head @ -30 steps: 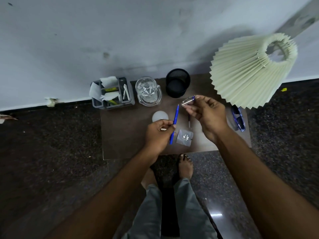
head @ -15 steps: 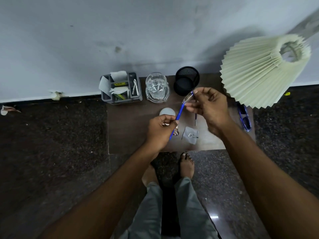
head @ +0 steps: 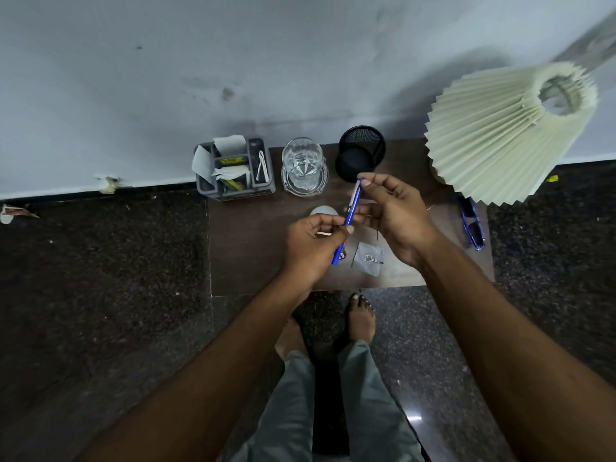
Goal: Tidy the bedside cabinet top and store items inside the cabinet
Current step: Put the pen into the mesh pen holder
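Above the dark wooden cabinet top [head: 246,248], my left hand [head: 310,243] grips the lower barrel of a blue pen [head: 348,220]. My right hand [head: 395,211] pinches the pen's silver cap end between thumb and fingertips, in line with the barrel. A black mesh pen cup [head: 361,151] stands just beyond the pen's tip. Under my hands lie a small grey pouch with a metal piece on it [head: 368,260] and a white round lid [head: 323,211], partly hidden.
A grey organiser with papers [head: 233,168] and a clear glass jar [head: 303,166] stand along the back edge by the wall. A pleated lampshade [head: 506,135] overhangs the right side, with blue glasses [head: 471,223] below it. My bare feet stand on the dark floor [head: 100,278].
My right hand has brought the silver cap down onto the top of the pen, so cap and barrel now line up. The view has shifted slightly.
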The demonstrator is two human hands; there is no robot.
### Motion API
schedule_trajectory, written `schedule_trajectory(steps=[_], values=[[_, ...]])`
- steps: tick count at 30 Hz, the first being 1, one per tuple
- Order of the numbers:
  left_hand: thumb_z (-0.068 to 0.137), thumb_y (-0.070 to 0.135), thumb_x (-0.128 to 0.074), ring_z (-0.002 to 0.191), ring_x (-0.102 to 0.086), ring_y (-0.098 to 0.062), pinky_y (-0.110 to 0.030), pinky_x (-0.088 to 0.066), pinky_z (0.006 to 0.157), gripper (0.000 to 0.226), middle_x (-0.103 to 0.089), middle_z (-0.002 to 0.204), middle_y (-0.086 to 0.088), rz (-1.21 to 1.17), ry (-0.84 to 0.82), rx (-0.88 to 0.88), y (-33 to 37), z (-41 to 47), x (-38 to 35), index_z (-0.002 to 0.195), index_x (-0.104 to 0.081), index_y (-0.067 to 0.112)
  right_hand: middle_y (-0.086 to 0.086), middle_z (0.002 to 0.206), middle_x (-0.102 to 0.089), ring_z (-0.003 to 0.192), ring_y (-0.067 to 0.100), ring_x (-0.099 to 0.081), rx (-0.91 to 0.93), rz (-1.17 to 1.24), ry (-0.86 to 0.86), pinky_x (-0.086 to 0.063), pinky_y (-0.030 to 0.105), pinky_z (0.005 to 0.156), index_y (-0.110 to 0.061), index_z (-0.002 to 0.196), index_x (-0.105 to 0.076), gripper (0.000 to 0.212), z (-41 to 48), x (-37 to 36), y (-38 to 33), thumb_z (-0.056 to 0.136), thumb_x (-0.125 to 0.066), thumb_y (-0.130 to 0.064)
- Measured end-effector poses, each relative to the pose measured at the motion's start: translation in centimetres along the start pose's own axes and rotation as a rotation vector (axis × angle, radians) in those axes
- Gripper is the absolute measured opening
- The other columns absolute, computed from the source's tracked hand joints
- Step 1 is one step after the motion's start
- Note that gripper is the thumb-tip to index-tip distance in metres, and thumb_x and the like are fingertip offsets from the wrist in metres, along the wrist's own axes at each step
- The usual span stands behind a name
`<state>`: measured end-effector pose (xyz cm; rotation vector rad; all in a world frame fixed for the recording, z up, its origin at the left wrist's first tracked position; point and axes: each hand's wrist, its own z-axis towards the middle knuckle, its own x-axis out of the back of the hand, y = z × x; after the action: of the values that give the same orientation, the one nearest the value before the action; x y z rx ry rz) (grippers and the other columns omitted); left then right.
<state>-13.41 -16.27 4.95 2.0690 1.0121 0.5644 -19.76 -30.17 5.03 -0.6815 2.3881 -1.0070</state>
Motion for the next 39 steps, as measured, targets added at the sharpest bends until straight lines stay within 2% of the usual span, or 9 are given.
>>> schedule_trajectory(steps=[5,8,13,18,25,30,33,35,39], values=[[0.073,0.006,-0.085,0.068,-0.068,-0.019,-0.047,-0.060,0.071,0.016,-0.074,0.081,-0.012,-0.006,0.035,-0.002,0.2,-0.4,-0.3,0.083,-0.073,0.008,0.010,0.093,-0.071,0.074,0.027,-0.072,-0.072,0.162,-0.015,-0.059,0.039,0.072,-0.003,0.121,-0.065,0.026,-0.4,-0.6,0.4,0.102,-0.055,-0.018],[0.066,0.008,-0.090,0.067,-0.069,-0.018,-0.048,-0.061,0.071,0.027,-0.074,0.077,-0.012,0.021,0.073,-0.012,0.3,-0.4,-0.4,0.084,-0.071,0.001,0.008,0.091,-0.069,0.075,0.024,-0.069,-0.135,0.232,-0.057,-0.058,0.038,0.073,-0.004,0.120,-0.068,0.040,-0.3,-0.7,0.7,0.102,-0.054,-0.036],[0.061,0.011,-0.094,0.066,-0.068,-0.019,-0.052,-0.062,0.069,0.037,-0.073,0.076,-0.014,0.036,0.085,-0.012,0.2,-0.3,-0.5,0.084,-0.069,-0.001,0.000,0.068,-0.046,0.056,0.015,-0.044,-0.253,0.381,-0.108,-0.042,0.027,0.054,-0.012,0.096,-0.066,0.034,0.1,-1.4,0.4,0.100,-0.048,-0.041],[0.074,0.008,-0.086,0.078,-0.070,-0.026,-0.052,-0.059,0.084,0.038,-0.072,0.087,-0.015,-0.115,-0.045,0.085,0.3,-0.4,-0.5,0.102,-0.065,-0.006,-0.006,0.056,-0.030,0.043,0.009,-0.025,-0.245,0.453,-0.076,-0.019,0.023,0.044,-0.019,0.081,-0.058,0.028,0.9,-1.9,-0.2,0.097,-0.043,-0.038],[0.082,0.002,-0.077,0.075,-0.071,-0.022,-0.042,-0.060,0.084,0.011,-0.074,0.085,-0.016,-0.077,-0.233,0.160,-0.3,-0.5,-0.6,0.091,-0.070,0.005,-0.008,0.051,-0.029,0.037,0.007,-0.017,-0.214,0.564,-0.048,-0.009,0.017,0.043,-0.022,0.088,-0.057,0.019,1.7,-1.8,-0.8,0.094,-0.043,-0.034],[0.081,0.002,-0.077,0.068,-0.072,-0.020,-0.036,-0.062,0.073,0.011,-0.075,0.080,-0.013,-0.073,-0.206,0.120,-0.3,-0.5,-1.3,0.090,-0.072,0.005,-0.006,0.054,-0.031,0.038,0.007,-0.018,-0.188,0.475,0.018,-0.012,0.016,0.040,-0.020,0.087,-0.056,0.019,1.8,-1.8,-1.3,0.096,-0.044,-0.032],[0.083,0.003,-0.076,0.068,-0.072,-0.021,-0.038,-0.062,0.076,0.010,-0.076,0.079,-0.009,-0.118,-0.137,0.064,0.4,0.5,-2.2,0.089,-0.075,0.011,0.001,0.063,-0.045,0.045,0.013,-0.036,-0.025,0.224,0.039,-0.032,0.024,0.044,-0.012,0.097,-0.062,0.028,2.1,-1.9,-2.3,0.104,-0.047,-0.035],[0.084,0.003,-0.076,0.071,-0.073,-0.022,-0.033,-0.063,0.074,0.011,-0.076,0.081,-0.009,-0.119,-0.081,0.007,1.6,1.6,-2.8,0.095,-0.075,0.007,0.005,0.076,-0.056,0.059,0.019,-0.053,0.126,-0.010,0.046,-0.049,0.034,0.058,-0.010,0.106,-0.068,0.030,2.5,-1.6,-3.3,0.105,-0.048,-0.033],[0.084,0.007,-0.076,0.087,-0.075,-0.019,-0.037,-0.062,0.084,0.019,-0.078,0.092,-0.004,0.027,-0.037,-0.146,4.8,4.8,-3.9,0.103,-0.076,0.009,0.002,0.091,-0.069,0.080,0.011,-0.060,0.325,-0.375,0.138,-0.050,0.032,0.075,-0.013,0.118,-0.071,0.028,4.6,-0.5,-5.2,0.102,-0.056,-0.030]])
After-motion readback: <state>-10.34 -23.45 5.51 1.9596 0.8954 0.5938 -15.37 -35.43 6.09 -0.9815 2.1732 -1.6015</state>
